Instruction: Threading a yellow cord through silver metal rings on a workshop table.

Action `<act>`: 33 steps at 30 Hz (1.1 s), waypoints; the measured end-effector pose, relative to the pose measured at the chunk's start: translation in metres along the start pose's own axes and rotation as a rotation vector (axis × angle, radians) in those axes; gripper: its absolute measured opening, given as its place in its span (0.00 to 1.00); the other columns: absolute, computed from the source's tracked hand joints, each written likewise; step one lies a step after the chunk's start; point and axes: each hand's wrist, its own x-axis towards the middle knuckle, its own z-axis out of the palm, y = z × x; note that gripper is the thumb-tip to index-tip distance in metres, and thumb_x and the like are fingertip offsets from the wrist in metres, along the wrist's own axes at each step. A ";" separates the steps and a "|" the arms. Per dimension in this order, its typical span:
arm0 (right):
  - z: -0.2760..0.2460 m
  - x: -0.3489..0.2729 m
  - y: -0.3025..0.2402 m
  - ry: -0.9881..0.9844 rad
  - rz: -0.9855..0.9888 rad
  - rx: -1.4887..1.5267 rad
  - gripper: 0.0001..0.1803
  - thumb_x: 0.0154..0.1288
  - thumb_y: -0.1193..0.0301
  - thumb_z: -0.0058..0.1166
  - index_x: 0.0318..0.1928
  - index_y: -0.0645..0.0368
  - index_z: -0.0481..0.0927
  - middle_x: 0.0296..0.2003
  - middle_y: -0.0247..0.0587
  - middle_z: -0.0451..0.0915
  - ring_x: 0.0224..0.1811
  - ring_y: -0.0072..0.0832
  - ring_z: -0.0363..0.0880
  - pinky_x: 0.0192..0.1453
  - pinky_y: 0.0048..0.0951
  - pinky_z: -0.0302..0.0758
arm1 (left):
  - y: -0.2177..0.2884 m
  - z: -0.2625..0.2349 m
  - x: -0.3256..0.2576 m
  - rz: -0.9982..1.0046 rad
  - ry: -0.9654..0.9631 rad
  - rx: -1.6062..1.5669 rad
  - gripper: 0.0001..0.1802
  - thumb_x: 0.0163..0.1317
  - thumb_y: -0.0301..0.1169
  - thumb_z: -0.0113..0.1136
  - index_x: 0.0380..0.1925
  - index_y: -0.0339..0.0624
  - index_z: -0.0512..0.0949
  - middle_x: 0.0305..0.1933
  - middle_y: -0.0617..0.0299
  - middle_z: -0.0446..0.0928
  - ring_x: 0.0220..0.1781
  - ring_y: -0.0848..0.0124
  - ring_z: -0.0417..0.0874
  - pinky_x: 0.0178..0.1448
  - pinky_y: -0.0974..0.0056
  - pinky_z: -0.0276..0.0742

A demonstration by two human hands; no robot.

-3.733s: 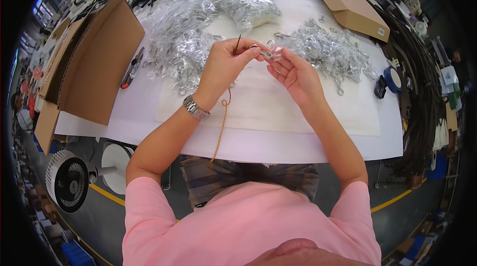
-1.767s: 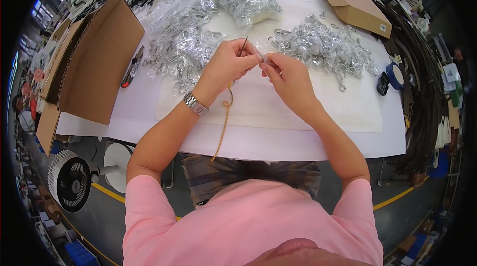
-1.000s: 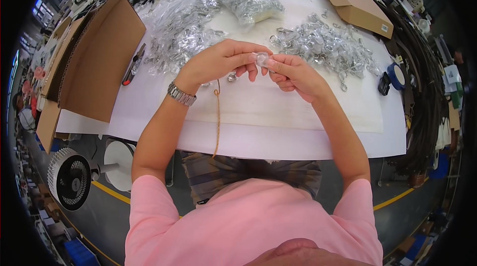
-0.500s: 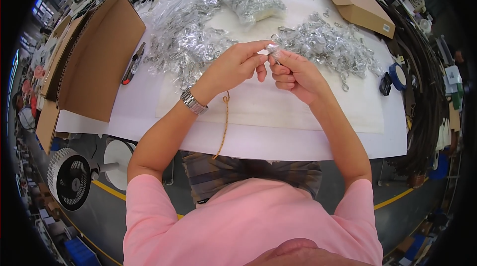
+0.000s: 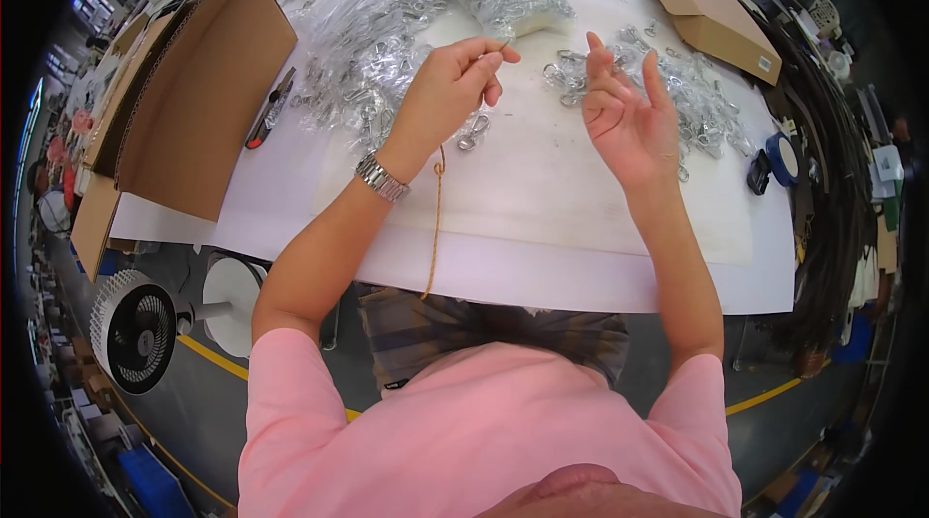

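Observation:
My left hand (image 5: 453, 92), with a metal watch at its wrist, is closed in a pinch above the table's middle. A thin brownish end shows at its fingertips, and a yellow-brown cord (image 5: 437, 218) with a small knot hangs below the hand; its path through the palm is hidden. Just below the fingers are small metal snap hooks (image 5: 472, 134); whether they lie on the table or hang I cannot tell. My right hand (image 5: 629, 121) is raised with spread fingers, holding nothing, in front of the right-hand pile of metal hooks in clear wrapping (image 5: 706, 107).
Another heap of clear-bagged metal parts (image 5: 363, 73) lies left of centre, with filled bags (image 5: 513, 0) behind. A tall open carton (image 5: 208, 102) and a red-handled cutter (image 5: 270, 112) are at left. At right are a flat carton (image 5: 716, 25) and blue tape roll (image 5: 782, 156).
The hands were together at a small clear-wrapped piece. My right hand has moved right and opened, without that piece. My left hand has moved slightly up and left; hooks now show below it.

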 end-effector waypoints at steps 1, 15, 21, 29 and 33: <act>-0.002 0.001 0.002 -0.002 0.006 -0.004 0.23 0.81 0.56 0.52 0.61 0.63 0.74 0.32 0.28 0.76 0.24 0.18 0.64 0.32 0.20 0.68 | 0.002 -0.004 0.002 -0.061 0.042 -0.118 0.15 0.78 0.34 0.50 0.49 0.39 0.84 0.21 0.71 0.75 0.21 0.84 0.67 0.25 0.73 0.61; -0.051 0.018 0.081 -0.842 -0.894 -2.796 0.09 0.58 0.70 0.61 0.38 0.58 0.80 0.36 0.40 0.80 0.36 0.36 0.80 0.39 0.36 0.74 | -0.009 -0.005 0.004 -0.132 0.098 -0.251 0.13 0.76 0.35 0.56 0.42 0.38 0.85 0.22 0.72 0.73 0.19 0.87 0.62 0.22 0.76 0.52; -0.026 0.037 0.069 -0.833 -0.835 -2.891 0.02 0.59 0.73 0.60 0.32 0.56 0.80 0.27 0.35 0.79 0.27 0.32 0.82 0.31 0.35 0.76 | -0.017 -0.011 0.008 -0.090 0.146 -0.246 0.13 0.75 0.35 0.58 0.43 0.37 0.85 0.24 0.72 0.76 0.19 0.86 0.63 0.23 0.76 0.56; -0.029 0.015 0.003 0.042 -0.325 -1.339 0.10 0.73 0.67 0.62 0.45 0.61 0.85 0.35 0.32 0.86 0.35 0.19 0.84 0.39 0.22 0.81 | -0.002 0.010 -0.002 -0.074 -0.136 -0.121 0.14 0.73 0.38 0.61 0.43 0.37 0.85 0.32 0.66 0.84 0.20 0.86 0.65 0.23 0.76 0.58; -0.055 0.016 0.010 0.083 -0.276 -1.156 0.10 0.72 0.68 0.61 0.46 0.61 0.84 0.35 0.34 0.85 0.35 0.19 0.84 0.41 0.22 0.81 | -0.009 0.011 -0.007 -0.185 -0.216 -0.115 0.13 0.73 0.36 0.62 0.41 0.36 0.84 0.33 0.65 0.85 0.19 0.86 0.65 0.21 0.76 0.57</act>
